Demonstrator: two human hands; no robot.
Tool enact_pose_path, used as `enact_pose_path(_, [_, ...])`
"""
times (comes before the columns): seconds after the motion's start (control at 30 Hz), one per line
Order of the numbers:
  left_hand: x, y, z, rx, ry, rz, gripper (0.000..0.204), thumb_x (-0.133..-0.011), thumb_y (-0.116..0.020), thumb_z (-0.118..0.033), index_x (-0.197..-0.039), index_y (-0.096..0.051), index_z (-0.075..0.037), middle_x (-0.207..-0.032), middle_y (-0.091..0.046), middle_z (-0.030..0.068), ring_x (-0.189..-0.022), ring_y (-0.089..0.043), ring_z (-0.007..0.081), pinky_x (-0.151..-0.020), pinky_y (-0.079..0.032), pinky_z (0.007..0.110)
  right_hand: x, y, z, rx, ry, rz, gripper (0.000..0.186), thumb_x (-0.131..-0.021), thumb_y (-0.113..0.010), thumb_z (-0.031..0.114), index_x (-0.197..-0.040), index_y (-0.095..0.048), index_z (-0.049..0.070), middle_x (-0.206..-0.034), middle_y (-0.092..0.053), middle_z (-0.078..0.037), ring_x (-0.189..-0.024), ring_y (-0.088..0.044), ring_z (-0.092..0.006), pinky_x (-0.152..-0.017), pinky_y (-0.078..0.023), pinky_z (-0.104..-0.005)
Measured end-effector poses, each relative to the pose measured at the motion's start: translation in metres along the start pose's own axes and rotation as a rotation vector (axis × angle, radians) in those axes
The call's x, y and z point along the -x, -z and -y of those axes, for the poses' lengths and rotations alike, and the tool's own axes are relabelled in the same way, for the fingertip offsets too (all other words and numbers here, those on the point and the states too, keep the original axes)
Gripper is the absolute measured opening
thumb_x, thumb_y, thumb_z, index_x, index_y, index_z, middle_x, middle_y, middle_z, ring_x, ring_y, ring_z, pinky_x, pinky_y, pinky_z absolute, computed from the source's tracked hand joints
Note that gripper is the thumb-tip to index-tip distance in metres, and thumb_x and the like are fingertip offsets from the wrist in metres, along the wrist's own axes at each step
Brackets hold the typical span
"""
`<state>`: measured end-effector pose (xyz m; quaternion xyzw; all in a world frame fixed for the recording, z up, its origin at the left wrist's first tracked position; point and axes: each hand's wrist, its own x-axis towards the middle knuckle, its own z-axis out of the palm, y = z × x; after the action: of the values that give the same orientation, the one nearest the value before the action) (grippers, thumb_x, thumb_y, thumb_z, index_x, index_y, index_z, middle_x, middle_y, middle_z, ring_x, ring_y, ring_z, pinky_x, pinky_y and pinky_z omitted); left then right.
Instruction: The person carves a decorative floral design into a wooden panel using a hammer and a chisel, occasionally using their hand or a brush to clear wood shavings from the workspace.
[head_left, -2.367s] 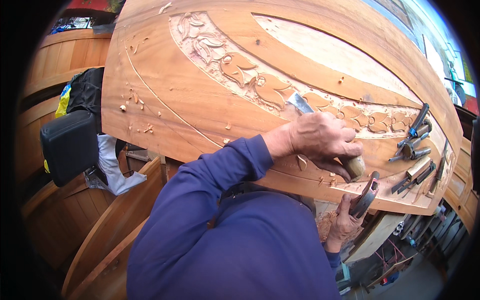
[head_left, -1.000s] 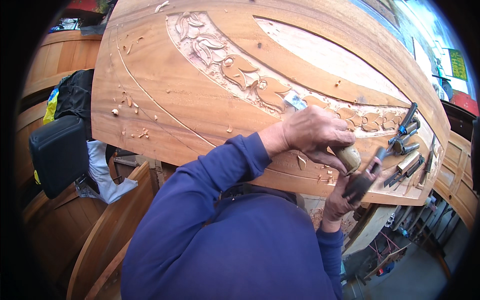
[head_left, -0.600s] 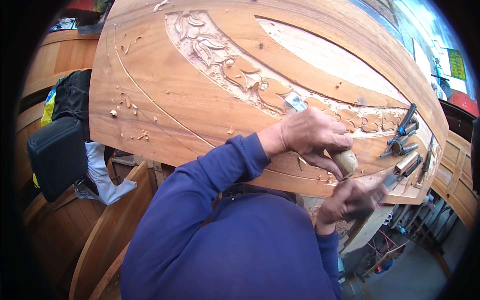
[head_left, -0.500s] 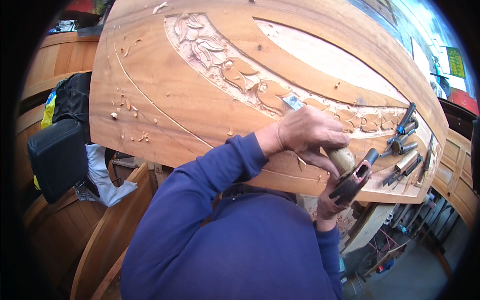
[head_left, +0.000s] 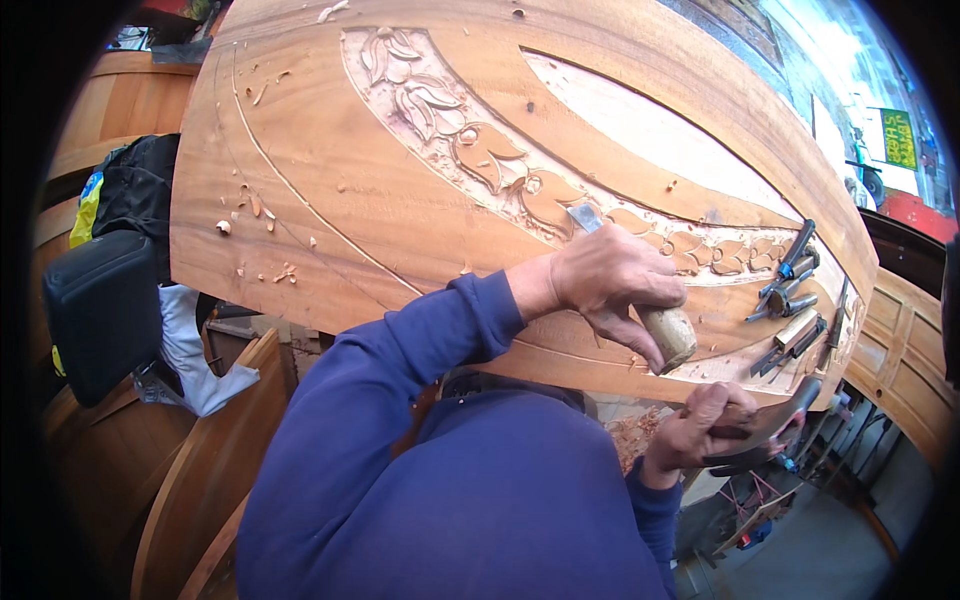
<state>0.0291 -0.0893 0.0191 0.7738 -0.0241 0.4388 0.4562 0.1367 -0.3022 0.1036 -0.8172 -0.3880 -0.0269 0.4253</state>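
Note:
My left hand (head_left: pixel 615 285) is wrapped round a chisel (head_left: pixel 668 338) with a thick pale wooden handle. Its flat metal blade (head_left: pixel 585 215) meets a partly carved flower shape in the carved floral band (head_left: pixel 495 160), on a large wooden panel (head_left: pixel 300 130). Low on the right, just beyond the panel's near edge, my right hand (head_left: pixel 700 428) grips a dark mallet-like tool (head_left: pixel 765 425) with a worn, paler side. That tool is apart from the chisel handle, and its exact shape is partly hidden by the fingers and blurred.
Several carving tools (head_left: pixel 792 300) lie at the panel's right end. Wood shavings (head_left: pixel 255 205) are scattered on the left. A black padded seat (head_left: pixel 102 315) and dark bag (head_left: pixel 140 200) stand left of the panel. Curved wooden boards (head_left: pixel 205 470) lean below.
My right hand has swung the mallet-like tool down and to the right, away from the chisel's handle end. The left hand keeps its hold on the chisel; the view has shifted slightly.

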Motion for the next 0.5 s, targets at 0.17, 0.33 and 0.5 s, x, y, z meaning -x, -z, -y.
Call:
enact_pose_path(0.17, [0.006, 0.019, -0.001, 0.063, -0.054, 0.087, 0.064, -0.067, -0.086, -0.065, -0.081, -0.06, -0.009, -0.068, -0.051, 0.0065, -0.057, -0.058, 0.0281, -0.05, -0.044, 0.037, 0.015, -0.007, -0.033, 0.205, 0.464, 0.334, 0.037, -0.099, -0.064, 0.013, -0.134, -0.053, 0.01, -0.086, -0.06, -0.011, -0.069, -0.06, -0.0225, -0.059, -0.047, -0.0364])
enact_pose_path(0.33, [0.018, 0.029, 0.006, 0.197, -0.075, 0.029, 0.065, -0.067, -0.089, -0.062, -0.09, -0.064, -0.006, -0.074, -0.056, 0.0085, -0.061, -0.06, 0.0303, -0.052, -0.047, 0.039, 0.012, 0.0, -0.014, 0.131, 0.491, 0.334, 0.022, -0.087, -0.078, 0.011, -0.108, -0.074, 0.018, -0.069, -0.053, -0.006, -0.058, -0.056, -0.024, -0.049, -0.042, -0.0379])
enact_pose_path(0.5, [0.011, 0.048, 0.009, 0.251, -0.088, 0.178, 0.072, -0.082, -0.071, -0.073, -0.098, -0.066, -0.003, -0.076, -0.054, 0.0097, -0.063, -0.059, 0.0319, -0.054, -0.046, 0.041, -0.035, 0.002, 0.011, -0.135, 0.507, 0.729, 0.016, -0.081, -0.082, 0.019, -0.093, -0.071, 0.021, -0.072, -0.06, -0.004, -0.057, -0.06, -0.0231, -0.05, -0.047, -0.0344])
